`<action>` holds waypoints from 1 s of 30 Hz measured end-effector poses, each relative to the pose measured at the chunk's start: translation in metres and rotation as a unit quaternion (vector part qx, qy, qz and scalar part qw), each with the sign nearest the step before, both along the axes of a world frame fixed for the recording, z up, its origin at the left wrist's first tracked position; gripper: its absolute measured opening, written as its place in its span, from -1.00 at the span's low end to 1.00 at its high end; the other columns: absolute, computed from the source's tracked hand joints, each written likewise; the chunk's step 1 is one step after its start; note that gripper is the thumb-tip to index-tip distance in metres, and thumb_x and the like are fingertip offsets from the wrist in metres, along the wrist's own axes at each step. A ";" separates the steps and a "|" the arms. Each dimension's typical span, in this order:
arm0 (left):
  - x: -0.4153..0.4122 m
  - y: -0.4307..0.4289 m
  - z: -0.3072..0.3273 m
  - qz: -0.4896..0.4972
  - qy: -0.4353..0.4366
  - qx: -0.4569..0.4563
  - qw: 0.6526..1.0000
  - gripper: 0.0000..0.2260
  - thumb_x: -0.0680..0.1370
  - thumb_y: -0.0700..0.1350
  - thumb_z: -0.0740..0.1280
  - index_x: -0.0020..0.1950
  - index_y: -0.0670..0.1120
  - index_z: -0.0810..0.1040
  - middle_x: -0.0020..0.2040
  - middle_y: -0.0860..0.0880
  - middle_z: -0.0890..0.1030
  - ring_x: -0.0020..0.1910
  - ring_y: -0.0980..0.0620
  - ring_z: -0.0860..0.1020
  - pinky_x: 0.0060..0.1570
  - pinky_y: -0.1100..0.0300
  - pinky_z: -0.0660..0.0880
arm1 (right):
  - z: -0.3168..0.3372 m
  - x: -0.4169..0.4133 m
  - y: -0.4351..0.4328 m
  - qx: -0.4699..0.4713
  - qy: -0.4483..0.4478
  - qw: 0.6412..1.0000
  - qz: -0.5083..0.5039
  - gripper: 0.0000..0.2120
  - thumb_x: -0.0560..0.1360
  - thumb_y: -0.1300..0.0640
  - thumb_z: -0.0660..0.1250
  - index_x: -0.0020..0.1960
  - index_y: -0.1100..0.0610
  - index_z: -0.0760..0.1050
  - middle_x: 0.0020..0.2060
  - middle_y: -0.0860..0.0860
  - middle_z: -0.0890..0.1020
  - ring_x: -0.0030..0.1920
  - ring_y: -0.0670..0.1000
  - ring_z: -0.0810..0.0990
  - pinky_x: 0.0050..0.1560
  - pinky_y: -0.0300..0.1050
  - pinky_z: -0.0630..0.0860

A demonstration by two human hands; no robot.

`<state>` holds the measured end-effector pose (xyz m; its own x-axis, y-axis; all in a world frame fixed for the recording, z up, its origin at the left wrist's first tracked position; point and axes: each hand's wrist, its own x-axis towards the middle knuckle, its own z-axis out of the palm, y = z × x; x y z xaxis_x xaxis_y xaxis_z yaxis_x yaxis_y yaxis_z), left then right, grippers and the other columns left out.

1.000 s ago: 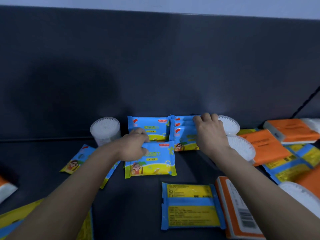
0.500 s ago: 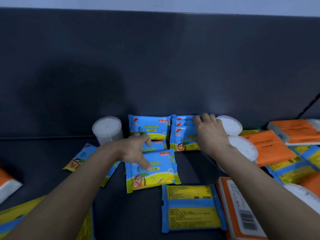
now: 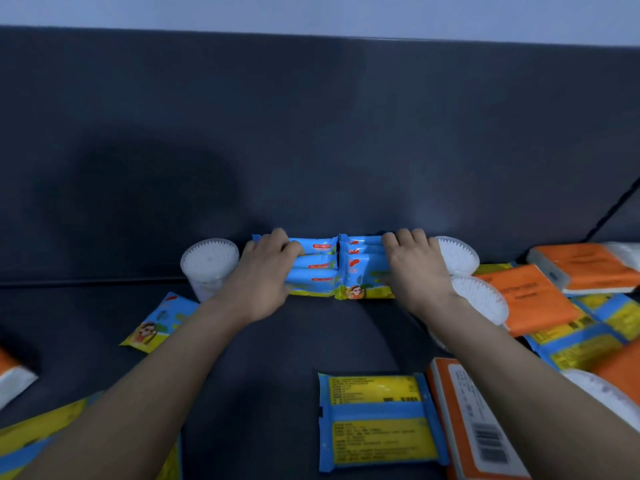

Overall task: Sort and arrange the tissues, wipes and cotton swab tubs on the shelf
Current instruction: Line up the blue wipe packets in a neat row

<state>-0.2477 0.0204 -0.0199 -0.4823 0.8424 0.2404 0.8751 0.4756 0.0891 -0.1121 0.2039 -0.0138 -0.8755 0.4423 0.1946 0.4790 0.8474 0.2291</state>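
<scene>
Two stacks of blue and yellow wipe packs stand side by side against the dark back wall. My left hand (image 3: pixel 265 271) lies over the left stack (image 3: pixel 317 268), fingers curled round its far left edge. My right hand (image 3: pixel 414 268) grips the right stack (image 3: pixel 360 271) at its far right end. A cotton swab tub (image 3: pixel 207 263) stands upright just left of my left hand. Two more swab tubs (image 3: pixel 457 254) (image 3: pixel 485 299) lie on their sides right of my right hand.
A loose wipe pack (image 3: pixel 156 323) lies at the left, another (image 3: pixel 379 427) face down near the front. Orange tissue packs (image 3: pixel 533 296) (image 3: pixel 585 266) (image 3: pixel 471 420) and more wipe packs (image 3: pixel 581 341) crowd the right. A tissue pack (image 3: pixel 10 375) sits at the far left edge.
The wipe pack that lay in front under my left hand has been pushed back onto the left stack. My left hand moved forward to the stack's far edge; my right hand stayed.
</scene>
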 end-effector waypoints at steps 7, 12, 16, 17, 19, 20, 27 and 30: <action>-0.009 0.003 -0.011 0.025 0.036 0.046 0.998 -0.61 0.33 -0.16 0.48 0.09 -0.11 0.45 0.02 -0.07 0.47 -0.02 -0.13 0.45 -0.04 -0.01 0.36 | 0.000 -0.001 0.002 -0.024 -0.014 1.000 0.013 -0.46 0.44 0.18 0.35 0.35 0.16 0.22 0.16 0.09 0.41 0.15 0.13 0.38 0.12 -0.06 0.34; -0.009 0.004 -0.006 0.031 -0.025 0.069 0.997 -0.63 0.48 -0.08 0.36 0.27 -0.11 0.44 0.16 -0.06 0.45 0.14 -0.10 0.35 0.14 0.00 0.32 | 0.006 0.000 0.004 -0.037 -0.014 0.999 0.015 -0.53 0.43 0.26 0.28 0.31 0.16 0.27 0.15 0.09 0.46 0.14 0.13 0.42 0.11 -0.05 0.36; -0.007 0.005 -0.009 0.041 -0.007 0.065 0.997 -0.66 0.50 -0.09 0.33 0.26 -0.11 0.46 0.15 -0.07 0.46 0.14 -0.12 0.36 0.16 0.03 0.27 | 0.011 0.000 0.003 -0.041 -0.018 0.999 0.020 -0.67 0.42 0.30 0.26 0.17 0.17 0.35 0.06 0.09 0.53 0.06 0.13 0.50 0.04 -0.07 0.41; -0.007 0.005 -0.010 0.040 -0.002 0.065 0.997 -0.66 0.49 -0.09 0.34 0.25 -0.12 0.47 0.14 -0.08 0.47 0.13 -0.13 0.37 0.16 0.01 0.27 | 0.014 0.000 0.003 -0.039 -0.021 0.999 0.022 -0.69 0.43 0.30 0.25 0.16 0.17 0.36 0.06 0.09 0.54 0.06 0.13 0.52 0.03 -0.07 0.41; -0.008 0.005 -0.011 0.037 0.009 0.076 0.996 -0.69 0.49 -0.10 0.33 0.21 -0.14 0.52 0.09 -0.09 0.49 0.09 -0.15 0.39 0.13 -0.03 0.29 | 0.019 -0.003 0.004 -0.040 -0.028 0.999 0.023 -0.67 0.44 0.31 0.21 0.20 0.16 0.38 0.07 0.09 0.55 0.07 0.14 0.52 0.04 -0.07 0.38; -0.009 0.004 -0.012 0.037 0.023 0.080 0.996 -0.71 0.48 -0.10 0.32 0.18 -0.15 0.54 0.06 -0.10 0.50 0.05 -0.17 0.41 0.10 -0.06 0.32 | 0.020 -0.004 0.004 -0.043 -0.026 0.999 0.020 -0.64 0.44 0.31 0.19 0.22 0.15 0.39 0.08 0.09 0.56 0.09 0.14 0.51 0.06 -0.06 0.37; -0.004 0.001 -0.020 0.016 0.101 0.054 0.993 -0.59 0.27 -0.25 0.51 0.10 -0.26 0.58 -0.07 -0.17 0.55 -0.16 -0.22 0.53 -0.10 -0.06 0.51 | 0.017 -0.001 -0.003 -0.049 -0.015 0.999 0.010 -0.64 0.42 0.37 0.17 0.18 0.15 0.45 0.08 0.09 0.52 0.10 0.12 0.44 0.02 -0.09 0.37; -0.008 0.002 -0.018 0.016 0.096 0.057 0.994 -0.57 0.26 -0.31 0.50 0.11 -0.26 0.58 -0.06 -0.18 0.55 -0.16 -0.22 0.53 -0.13 -0.05 0.51 | 0.018 -0.002 -0.005 -0.037 -0.010 0.999 0.006 -0.63 0.42 0.36 0.17 0.18 0.14 0.45 0.07 0.08 0.53 0.08 0.13 0.44 0.01 -0.08 0.35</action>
<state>-0.2553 0.0229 -0.0374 -0.4440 0.7901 0.4227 0.8663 0.4990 -0.0228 -0.1137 0.1992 0.0042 -0.8844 0.4438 0.1442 0.4642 0.8682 0.1752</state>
